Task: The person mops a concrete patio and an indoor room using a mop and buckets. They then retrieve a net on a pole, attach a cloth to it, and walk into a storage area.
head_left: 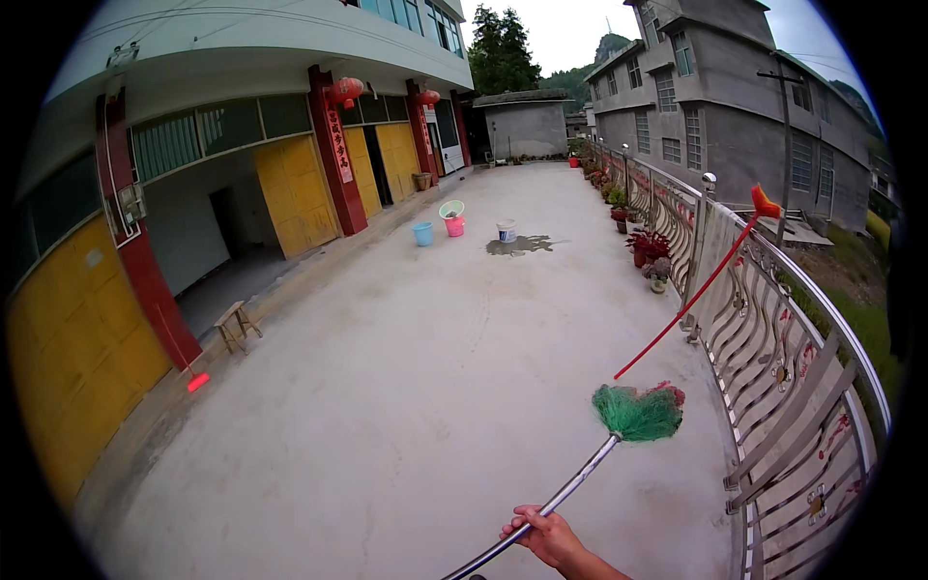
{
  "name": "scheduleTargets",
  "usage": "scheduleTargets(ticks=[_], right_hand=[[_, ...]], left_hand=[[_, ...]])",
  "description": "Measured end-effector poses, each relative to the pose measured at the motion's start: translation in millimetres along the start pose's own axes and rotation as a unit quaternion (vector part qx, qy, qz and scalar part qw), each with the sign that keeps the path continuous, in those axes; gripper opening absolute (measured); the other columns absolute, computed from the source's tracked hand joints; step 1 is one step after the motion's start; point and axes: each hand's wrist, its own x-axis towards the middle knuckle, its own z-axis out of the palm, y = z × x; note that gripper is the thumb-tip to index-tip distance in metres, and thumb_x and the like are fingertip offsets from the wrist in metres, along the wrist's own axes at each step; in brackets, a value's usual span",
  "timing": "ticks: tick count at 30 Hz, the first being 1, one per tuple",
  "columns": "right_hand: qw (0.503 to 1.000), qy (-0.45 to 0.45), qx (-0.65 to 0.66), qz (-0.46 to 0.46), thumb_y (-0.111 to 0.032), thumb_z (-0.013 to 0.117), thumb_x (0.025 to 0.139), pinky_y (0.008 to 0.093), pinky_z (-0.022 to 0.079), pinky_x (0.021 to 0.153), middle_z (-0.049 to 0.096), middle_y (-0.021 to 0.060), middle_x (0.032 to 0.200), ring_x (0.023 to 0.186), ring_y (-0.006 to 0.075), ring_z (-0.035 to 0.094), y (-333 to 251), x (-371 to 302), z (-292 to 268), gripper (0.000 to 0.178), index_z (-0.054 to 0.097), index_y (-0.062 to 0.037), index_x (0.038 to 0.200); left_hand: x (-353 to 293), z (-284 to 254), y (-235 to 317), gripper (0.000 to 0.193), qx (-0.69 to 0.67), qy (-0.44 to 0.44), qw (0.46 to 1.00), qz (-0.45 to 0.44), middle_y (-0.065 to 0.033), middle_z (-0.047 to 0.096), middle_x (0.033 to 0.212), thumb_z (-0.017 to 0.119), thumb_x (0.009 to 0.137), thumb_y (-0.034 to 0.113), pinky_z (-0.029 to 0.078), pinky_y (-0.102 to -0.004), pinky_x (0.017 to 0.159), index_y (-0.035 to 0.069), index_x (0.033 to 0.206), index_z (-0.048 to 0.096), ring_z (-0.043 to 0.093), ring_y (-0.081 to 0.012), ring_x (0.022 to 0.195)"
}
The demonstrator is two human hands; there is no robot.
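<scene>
My right hand [548, 536] comes in from the lower edge, its fingers wrapped round the shiny metal handle of a broom [639, 414]. The broom's head is a fan of green, stringy bristles pointing away from me, with a dark pinkish patch at its right side. Whether the head touches the concrete I cannot tell. Just beyond it, a long red pole [688, 302] with an orange-red head at its top leans against the railing. My left hand is out of view.
Metal railing [773, 333] runs along the right, with potted plants [650, 249] beside it. Farther off stand a blue bucket [422, 234], a pink bucket [454, 226] and a white bucket [507, 231] by a wet patch. At left are a wooden stool [235, 326] and a red push broom [198, 381].
</scene>
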Motion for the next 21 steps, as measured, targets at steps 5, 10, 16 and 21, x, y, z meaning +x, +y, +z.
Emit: scheduleTargets(ticks=[5,10,16,21], right_hand=[[0.999,-0.034,-0.035,-0.011,-0.019,0.050,0.089,0.0387,0.049,0.076,0.055,0.0090,0.082,0.080,0.0236,0.058,1,160,12,0.029,0.045,0.0021,0.109],[0.998,0.012,-0.048,-0.046,-0.020,0.048,0.090,0.0412,0.048,0.077,0.056,0.0100,0.084,0.080,0.0236,0.057,-55,297,20,0.031,0.043,0.0020,0.111],[0.987,0.083,-0.016,-0.135,-0.019,0.043,0.093,0.0461,0.049,0.076,0.052,0.0111,0.078,0.077,0.0272,0.055,-147,408,28,0.026,0.042,0.0040,0.104],[0.977,0.125,0.009,-0.175,-0.022,0.046,0.090,0.0480,0.048,0.074,0.053,0.0092,0.075,0.074,0.0262,0.055,-184,525,3,0.026,0.043,0.0012,0.103]], left_hand=[[129,-20,-46,0.032,-0.087,-0.030,0.996,-0.016,-0.0060,0.050,0.051,0.071,0.072,0.030,0.039,-0.0318,0.048,0.001,0.067,0.060,0.041,-0.0117,0.050],[292,-63,-29,0.031,-0.094,-0.053,0.993,0.046,-0.0071,0.054,0.052,0.066,0.075,0.031,0.041,-0.0292,0.048,0.002,0.068,0.062,0.047,-0.0102,0.049],[464,-124,40,0.038,-0.054,-0.073,0.991,0.097,-0.0105,0.054,0.050,0.065,0.075,0.038,0.042,-0.0322,0.046,0.003,0.063,0.056,0.053,-0.0185,0.046],[613,-148,53,0.042,0.003,-0.060,0.984,0.171,-0.0152,0.055,0.056,0.062,0.076,0.043,0.043,-0.0368,0.052,0.003,0.064,0.057,0.054,-0.0293,0.051]])
